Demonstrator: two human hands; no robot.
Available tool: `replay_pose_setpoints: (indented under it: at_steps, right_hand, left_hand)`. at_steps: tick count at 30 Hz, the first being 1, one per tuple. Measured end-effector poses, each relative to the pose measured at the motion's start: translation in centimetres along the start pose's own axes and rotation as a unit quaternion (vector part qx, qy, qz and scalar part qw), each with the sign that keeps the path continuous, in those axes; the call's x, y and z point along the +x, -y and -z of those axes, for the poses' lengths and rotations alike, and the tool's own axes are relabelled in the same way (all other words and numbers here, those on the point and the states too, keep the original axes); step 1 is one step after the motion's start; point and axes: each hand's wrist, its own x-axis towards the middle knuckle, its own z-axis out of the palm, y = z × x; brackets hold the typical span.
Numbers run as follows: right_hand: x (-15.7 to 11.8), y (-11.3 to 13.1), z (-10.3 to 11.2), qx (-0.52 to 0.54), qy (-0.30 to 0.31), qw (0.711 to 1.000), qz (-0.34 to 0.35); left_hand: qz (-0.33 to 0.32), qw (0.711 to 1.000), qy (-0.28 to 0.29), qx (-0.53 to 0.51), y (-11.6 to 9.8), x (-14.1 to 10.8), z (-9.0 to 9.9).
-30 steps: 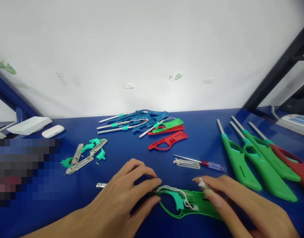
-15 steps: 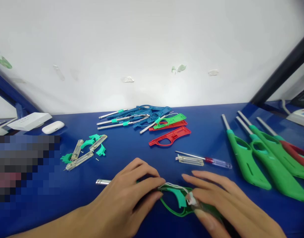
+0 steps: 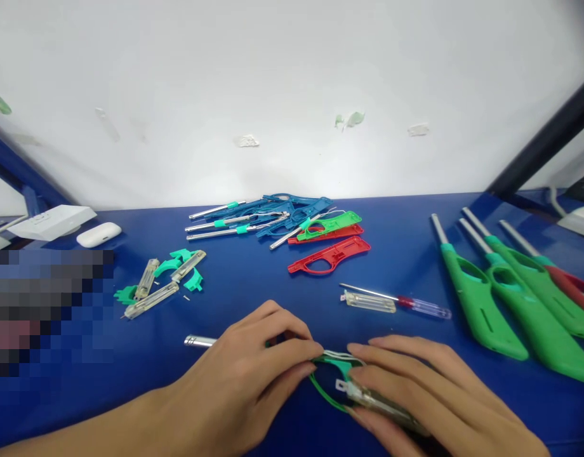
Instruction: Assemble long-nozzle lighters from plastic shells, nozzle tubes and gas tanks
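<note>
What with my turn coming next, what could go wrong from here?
The white wires run close to the fingertips of the right hand, so they might get snagged or pinched by the clear tank it holds.
That hand hides much of the green shell; a misplaced part could go unnoticed.
The screwdriver lies right beside another clear tank; a knock might shift both.

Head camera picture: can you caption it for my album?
Two hands hold a green lighter shell and a clear piece, with a screwdriver on the blue table.
</note>
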Motion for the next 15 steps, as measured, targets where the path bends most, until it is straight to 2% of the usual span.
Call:
replay_pose_setpoints:
  at_steps: [7, 11, 15]
  right_hand:
    - [0.7, -0.1, 0.3, -0.005, -0.014, 1.0, 0.02]
    - [-0.6, -0.2, -0.2, -0.013, -0.004, 0.999, 0.044]
    - [-2.2, -0.2, -1.1, -0.03, -0.051, 0.997, 0.056]
  left_hand:
    - [-0.028, 1.0, -0.006, 0.012, 0.2, -0.2, 0.1]
    - [-0.033, 0.999, 0.008, 0.02, 0.3, -0.1, 0.2]
    - [-0.035, 0.999, 0.01, 0.017, 0.3, -0.2, 0.1]
